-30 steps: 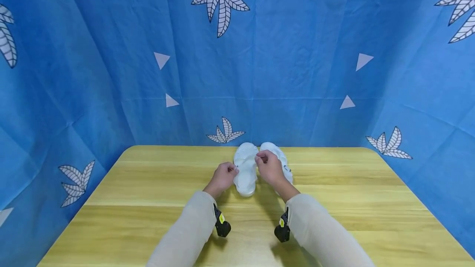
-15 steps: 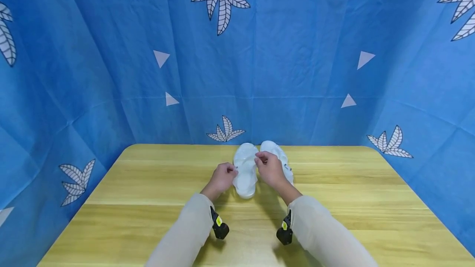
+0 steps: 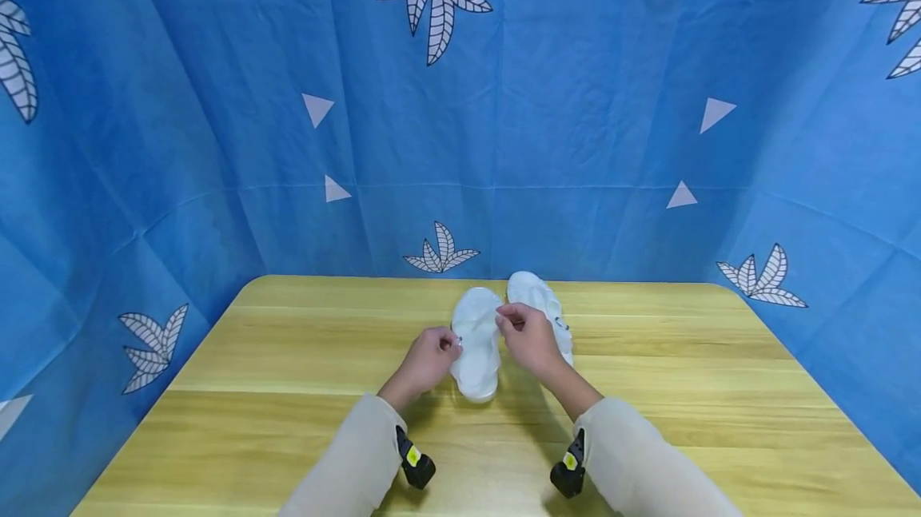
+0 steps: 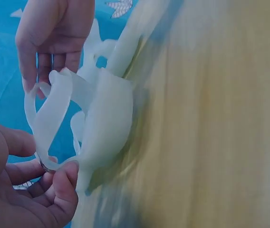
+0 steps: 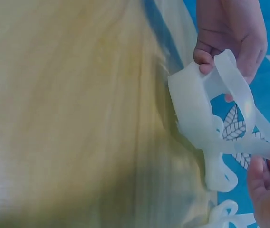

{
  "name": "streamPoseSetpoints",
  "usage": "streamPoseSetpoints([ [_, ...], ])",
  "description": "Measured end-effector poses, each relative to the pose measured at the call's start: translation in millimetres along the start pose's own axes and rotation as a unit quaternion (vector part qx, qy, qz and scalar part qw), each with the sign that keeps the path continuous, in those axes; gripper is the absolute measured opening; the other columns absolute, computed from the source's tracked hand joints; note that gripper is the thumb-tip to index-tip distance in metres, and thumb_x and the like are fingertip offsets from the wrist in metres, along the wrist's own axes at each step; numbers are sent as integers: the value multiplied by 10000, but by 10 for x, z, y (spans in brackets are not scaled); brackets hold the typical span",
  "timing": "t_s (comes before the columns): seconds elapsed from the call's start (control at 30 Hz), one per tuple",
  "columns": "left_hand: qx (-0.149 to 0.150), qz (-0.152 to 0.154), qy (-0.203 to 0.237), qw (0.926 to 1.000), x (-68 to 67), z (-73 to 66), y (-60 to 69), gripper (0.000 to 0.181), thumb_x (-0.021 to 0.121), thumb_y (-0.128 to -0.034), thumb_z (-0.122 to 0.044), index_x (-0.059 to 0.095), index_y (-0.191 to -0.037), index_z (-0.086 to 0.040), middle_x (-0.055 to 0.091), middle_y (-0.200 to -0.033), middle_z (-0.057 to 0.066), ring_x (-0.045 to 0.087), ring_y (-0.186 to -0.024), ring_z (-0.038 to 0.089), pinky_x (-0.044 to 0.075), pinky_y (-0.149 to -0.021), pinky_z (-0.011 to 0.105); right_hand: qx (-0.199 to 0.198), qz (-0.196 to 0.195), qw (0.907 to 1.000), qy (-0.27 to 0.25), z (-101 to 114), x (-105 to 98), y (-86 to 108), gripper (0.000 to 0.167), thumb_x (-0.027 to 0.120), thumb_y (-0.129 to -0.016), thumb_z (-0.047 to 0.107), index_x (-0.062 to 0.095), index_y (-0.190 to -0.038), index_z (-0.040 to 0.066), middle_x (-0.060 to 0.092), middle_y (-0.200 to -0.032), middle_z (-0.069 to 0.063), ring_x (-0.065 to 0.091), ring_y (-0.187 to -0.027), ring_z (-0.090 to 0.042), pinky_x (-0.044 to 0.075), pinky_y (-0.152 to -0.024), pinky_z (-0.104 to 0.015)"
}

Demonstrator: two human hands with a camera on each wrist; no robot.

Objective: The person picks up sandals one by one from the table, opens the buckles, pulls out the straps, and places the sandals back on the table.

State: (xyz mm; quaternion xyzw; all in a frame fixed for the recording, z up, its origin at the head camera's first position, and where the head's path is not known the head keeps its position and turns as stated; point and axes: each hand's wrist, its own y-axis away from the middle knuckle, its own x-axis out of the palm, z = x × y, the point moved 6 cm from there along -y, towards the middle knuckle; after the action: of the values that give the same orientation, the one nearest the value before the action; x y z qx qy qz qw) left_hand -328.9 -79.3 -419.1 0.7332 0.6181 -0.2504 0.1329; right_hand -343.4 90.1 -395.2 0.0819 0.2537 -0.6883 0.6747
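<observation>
We see the left hand (image 3: 430, 353) and right hand (image 3: 531, 339) both pinching straps (image 4: 55, 111) of one white sandal (image 3: 476, 361), now drawn nearer us over the surface (image 3: 302, 341), farther from the other sandal (image 3: 528, 288).

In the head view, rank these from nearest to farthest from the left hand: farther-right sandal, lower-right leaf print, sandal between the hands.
1. Sandal between the hands: just right of the left hand, which holds it.
2. Farther-right sandal: partly behind the right hand.
3. Lower-right leaf print: on the curtain, far to the right.
</observation>
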Motion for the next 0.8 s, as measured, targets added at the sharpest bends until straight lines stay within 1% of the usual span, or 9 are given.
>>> streamPoseSetpoints([
  [0.17, 244, 143, -223, 9994, 40, -21, 156, 76, 574, -899, -80, 617, -886, -19, 539, -810, 49, 471, -701, 153, 418, -606, 274, 93, 43, 9996, -280, -1, -6, 166, 179, 586, -919, 102, 663, -1054, 11, 641, -883, -89, 596, -770, -177, 498, -642, -237],
  [0.23, 284, 206, -273, 9990, 48, -37, 220, 75, 574, -899, -87, 614, -894, -24, 537, -828, 50, 467, -716, 159, 417, -608, 277, 110, 89, 9988, -467, 103, -39, 268, 180, 581, -917, 72, 654, -1055, -18, 639, -886, -123, 607, -767, -212, 497, -627, -227],
  [0.27, 294, 233, -310, 9988, 50, -42, 249, 75, 575, -900, -93, 613, -897, -28, 535, -839, 49, 464, -728, 159, 416, -612, 274, 111, 107, 9984, -550, 112, -40, 298, 178, 579, -917, 69, 653, -1053, -18, 635, -883, -125, 608, -769, -232, 495, -616, -221],
  [0.4, 262, 401, -197, 9987, 49, -81, 366, 79, 576, -898, -100, 600, -911, -27, 527, -853, 53, 457, -691, 152, 413, -568, 259, 151, 199, 9968, -758, 141, -52, 402, 167, 579, -917, 58, 653, -1050, -11, 617, -861, -123, 605, -778, -305, 501, -590, -222],
  [0.43, 256, 444, -141, 9986, 52, -87, 395, 81, 576, -898, -102, 595, -914, -25, 523, -854, 54, 456, -678, 146, 415, -556, 252, 116, 196, 9967, -783, 97, -41, 409, 160, 583, -916, 64, 657, -1044, 3, 613, -852, -111, 602, -781, -315, 499, -583, -221],
  [0.5, 237, 546, -23, 9982, 61, -89, 452, 79, 577, -898, -105, 587, -911, -28, 515, -850, 51, 455, -642, 134, 418, -531, 242, 111, 229, 9964, -812, 52, -35, 454, 150, 587, -917, 72, 662, -1036, 22, 609, -847, -99, 601, -773, -292, 496, -579, -221],
  [0.6, 272, 647, 57, 9975, 71, -107, 538, 78, 582, -891, -105, 585, -900, -27, 507, -845, 42, 448, -619, 113, 421, -524, 229, 65, 250, 9952, -943, 49, -51, 551, 150, 594, -909, 57, 657, -1031, -4, 611, -840, -103, 596, -744, -225, 481, -572, -217],
  [0.7, 297, 737, 82, 9968, 75, -139, 625, 90, 595, -876, -108, 588, -892, -20, 506, -835, 39, 442, -596, 101, 421, -521, 223, 111, 306, 9931, -1125, 41, -65, 645, 155, 602, -901, 47, 647, -1026, -32, 606, -825, -88, 576, -710, -160, 463, -569, -207],
  [0.8, 304, 855, 146, 9958, 83, -180, 714, 108, 603, -865, -117, 589, -893, -14, 508, -830, 39, 443, -579, 93, 424, -511, 222, 184, 410, 9910, -1264, 52, -93, 735, 148, 604, -897, 43, 644, -1014, -40, 603, -820, -93, 559, -684, -138, 449, -564, -195],
])
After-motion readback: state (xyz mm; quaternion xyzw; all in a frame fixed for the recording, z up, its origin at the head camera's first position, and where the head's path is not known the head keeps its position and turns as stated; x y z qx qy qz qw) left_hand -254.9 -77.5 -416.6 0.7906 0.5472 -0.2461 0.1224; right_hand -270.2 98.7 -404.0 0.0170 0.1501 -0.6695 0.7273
